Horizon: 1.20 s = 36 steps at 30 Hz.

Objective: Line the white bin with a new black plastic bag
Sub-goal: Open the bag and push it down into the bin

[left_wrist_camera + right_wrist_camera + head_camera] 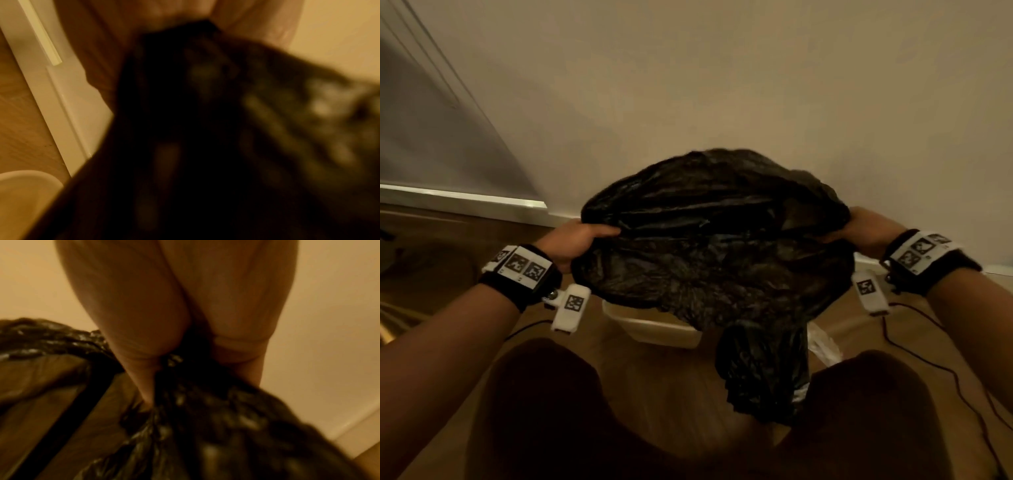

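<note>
A crumpled black plastic bag [715, 246] is stretched wide in the air between both my hands, its lower end hanging down toward my knees. My left hand [582, 243] grips the bag's left edge, thumb on top. My right hand [866, 228] grips the right edge; in the right wrist view the fingers [144, 324] pinch bunched black plastic [205, 426]. The white bin [654, 329] stands on the floor under the bag, only its near rim showing. In the left wrist view the blurred bag [205, 146] fills the frame, with the bin's rim [26, 178] at lower left.
A plain wall rises straight ahead with a white skirting board [465, 202] along the wooden floor. Cables [928, 349] trail on the floor at right. Clear plastic [825, 346] lies beside the bin. My dark-clad knees [544, 411] are at the bottom.
</note>
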Tool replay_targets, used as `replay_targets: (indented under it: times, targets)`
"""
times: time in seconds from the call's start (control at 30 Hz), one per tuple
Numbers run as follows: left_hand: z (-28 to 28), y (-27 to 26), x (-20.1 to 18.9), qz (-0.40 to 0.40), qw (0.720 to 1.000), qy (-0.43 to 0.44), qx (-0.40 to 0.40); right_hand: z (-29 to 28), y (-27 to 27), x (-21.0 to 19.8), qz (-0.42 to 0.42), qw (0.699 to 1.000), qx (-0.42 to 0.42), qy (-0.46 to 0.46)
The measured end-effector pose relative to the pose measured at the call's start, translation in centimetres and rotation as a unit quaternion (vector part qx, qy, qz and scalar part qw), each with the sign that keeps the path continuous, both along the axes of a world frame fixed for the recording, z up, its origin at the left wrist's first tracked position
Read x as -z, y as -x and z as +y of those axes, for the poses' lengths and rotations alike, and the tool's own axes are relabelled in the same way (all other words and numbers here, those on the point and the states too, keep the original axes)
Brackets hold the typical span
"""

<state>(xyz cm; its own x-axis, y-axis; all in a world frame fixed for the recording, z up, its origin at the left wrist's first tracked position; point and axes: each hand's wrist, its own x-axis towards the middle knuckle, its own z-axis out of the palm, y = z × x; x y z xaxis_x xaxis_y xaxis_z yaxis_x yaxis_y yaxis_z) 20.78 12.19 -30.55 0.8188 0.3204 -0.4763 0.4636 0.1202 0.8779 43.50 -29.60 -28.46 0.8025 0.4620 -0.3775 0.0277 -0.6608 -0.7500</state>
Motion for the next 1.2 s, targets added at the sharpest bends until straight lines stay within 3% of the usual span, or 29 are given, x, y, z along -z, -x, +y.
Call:
replay_targets:
  times: [0.27, 0.4, 0.6, 0.73, 0.9, 1.07, 1.2]
  targets:
    - [1.3, 0.3, -0.8, -0.030, 0.997, 0.008, -0.066, -3.0, -2.4, -1.0, -0.128, 0.987, 0.073, 0.059]
    - [-0.5, 0.2, -1.5, -0.020, 0.999, 0.023, -0.022, -2.4, -0.8, -1.7, -0.073, 0.992, 0.030, -0.099]
    - [-3.1, -0.4, -2.9, -0.081, 0.996, 0.045, 0.007, 0.3, 1.6, -3.2, -0.093, 0.992, 0.057, -0.059]
    - [-4.2, -0.5, -3.1, -0.113, 0.990, 0.081, -0.014, 1.3, 3.7, -3.4, 0.079, 0.971, 0.124, -0.188]
    - [-7.4, -0.2, -2.6, -0.113, 0.987, 0.109, 0.038, 2.9, 6.4, -3.0, 0.110, 0.975, -0.011, -0.195]
    - [-11.2, -0.5, -2.7, -0.121, 0.971, 0.119, 0.171, 5.1, 9.8, -2.9, 0.059, 0.955, -0.212, -0.199]
    - [-13.1, -1.1, -3.0, -0.121, 0.948, 0.137, 0.261, 7.3, 11.8, -1.3, -0.020, 0.952, -0.255, -0.165]
